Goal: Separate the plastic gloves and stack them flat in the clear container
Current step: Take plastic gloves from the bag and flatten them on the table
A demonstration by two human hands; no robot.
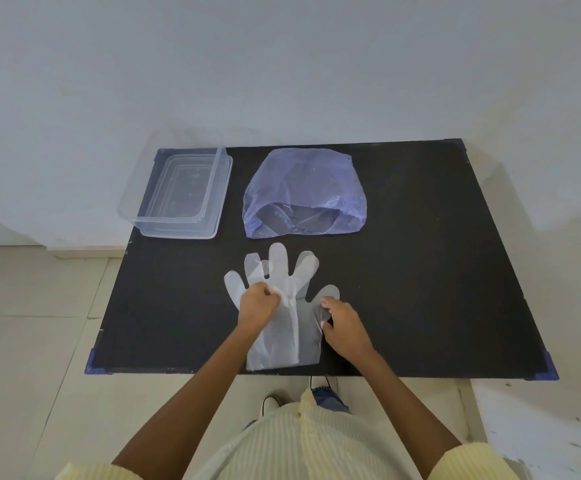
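Thin translucent plastic gloves (282, 275) lie overlapped on the black table (420, 271), fingers pointing away from me. My left hand (257, 306) pinches a layer of glove near the palm area on the left side. My right hand (342, 323) pinches the glove's right edge just below the thumb. The clear container (150, 202) stands at the table's back left, with nothing visible inside it.
A crumpled translucent blue plastic bag (304, 188) lies at the back middle, its mouth facing me, with clear plastic showing inside. The table's near edge (316, 372) runs just beyond the glove cuffs. Pale floor tiles lie to the left.
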